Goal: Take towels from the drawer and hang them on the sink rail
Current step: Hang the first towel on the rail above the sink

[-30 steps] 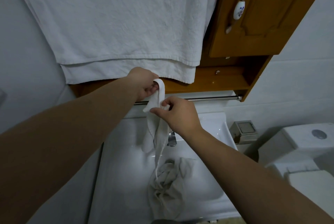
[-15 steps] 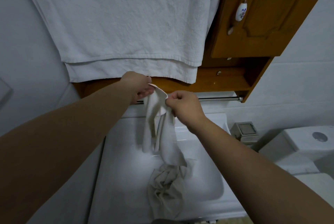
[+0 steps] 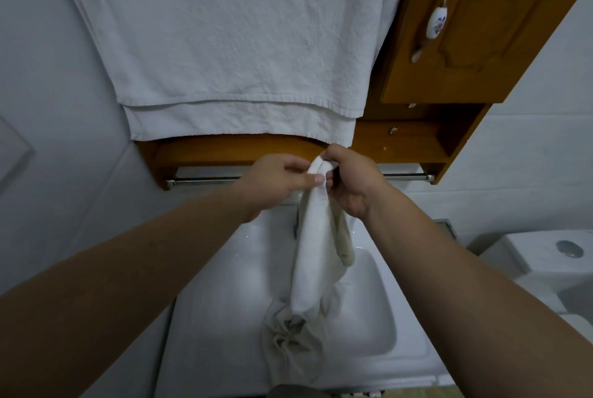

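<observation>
A small white towel (image 3: 311, 250) hangs in a long fold from both hands, just in front of the chrome sink rail (image 3: 205, 180). My left hand (image 3: 276, 181) pinches its top fold from the left, and my right hand (image 3: 351, 182) grips the same fold from the right. The towel's lower end reaches a crumpled beige cloth (image 3: 290, 343) lying in the white sink (image 3: 369, 317). The middle of the rail is hidden behind my hands. I cannot tell whether the towel is over the rail.
A large white towel (image 3: 224, 44) hangs above over a wooden cabinet frame (image 3: 224, 148). A wooden cabinet door (image 3: 465, 28) with a ceramic handle is at upper right. A white toilet tank (image 3: 552, 256) stands to the right of the sink.
Both hands rose and moved right with the towel, up to the rail. The towel's top fold is now bunched tight between them, and its tail lifted higher above the sink.
</observation>
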{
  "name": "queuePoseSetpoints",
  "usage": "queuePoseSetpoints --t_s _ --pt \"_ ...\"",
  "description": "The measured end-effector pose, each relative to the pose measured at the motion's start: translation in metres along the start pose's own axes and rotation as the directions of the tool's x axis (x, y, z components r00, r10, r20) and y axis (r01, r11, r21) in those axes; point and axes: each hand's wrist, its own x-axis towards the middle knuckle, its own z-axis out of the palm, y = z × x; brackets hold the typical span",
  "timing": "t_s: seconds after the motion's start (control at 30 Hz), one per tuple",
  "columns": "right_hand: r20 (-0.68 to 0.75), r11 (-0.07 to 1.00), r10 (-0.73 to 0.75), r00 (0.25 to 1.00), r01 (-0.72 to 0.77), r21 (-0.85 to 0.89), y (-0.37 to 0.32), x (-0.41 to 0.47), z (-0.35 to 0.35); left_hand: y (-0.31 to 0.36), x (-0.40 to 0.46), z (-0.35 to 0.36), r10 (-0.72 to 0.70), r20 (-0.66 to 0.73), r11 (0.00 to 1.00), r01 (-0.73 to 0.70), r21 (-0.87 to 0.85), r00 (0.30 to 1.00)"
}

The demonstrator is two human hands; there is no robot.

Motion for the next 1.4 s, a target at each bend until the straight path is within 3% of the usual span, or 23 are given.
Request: queuePoseSetpoints --t_s 0.1,0.23,0.4,0.5,0.73,0.87,1.0,1.2,1.4 --pt "0.027 0.999 0.037 0.999 -0.037 0.017 0.000 0.001 -0.001 -0.005 -0.003 0.003 0.063 0.041 0.998 -0.064 0.021 0.997" --pt "0.074 0.994 0.097 0.992 -0.101 0.051 0.001 0.000 -0.004 -0.011 0.003 -0.001 0.113 -0.188 0.986 -0.087 0.139 0.976" --pt "0.105 0.981 0.134 0.985 -0.147 0.123 -0.002 -0.006 -0.008 -0.012 0.000 0.008 0.314 -0.120 0.883 -0.243 0.401 0.942" --pt "0.095 0.980 0.133 0.987 -0.145 0.138 -0.003 -0.007 -0.011 -0.014 -0.001 0.013 0.393 -0.157 0.837 -0.282 0.469 0.906" --pt "0.061 0.987 0.086 0.994 -0.093 0.133 0.001 -0.008 -0.013 -0.016 -0.001 0.015 0.395 -0.210 0.843 -0.262 0.470 0.894" --pt "0.009 0.996 -0.065 0.998 0.065 -0.056 0.002 -0.014 -0.009 -0.020 0.000 0.016 0.373 -0.243 0.850 -0.225 0.477 0.895" --pt "0.054 0.925 -0.239 0.970 0.244 -0.292 0.003 -0.021 -0.003 -0.021 0.000 0.018 0.356 -0.256 0.845 -0.192 0.500 0.899" --pt "0.164 0.949 -0.172 0.972 0.207 -0.236 -0.002 -0.023 -0.002 -0.025 0.004 0.011 0.365 -0.295 0.841 -0.177 0.512 0.883" --pt "0.198 0.890 -0.243 0.950 0.299 -0.345 0.003 -0.017 -0.006 -0.030 0.003 0.012 0.351 -0.246 0.847 -0.195 0.495 0.903"
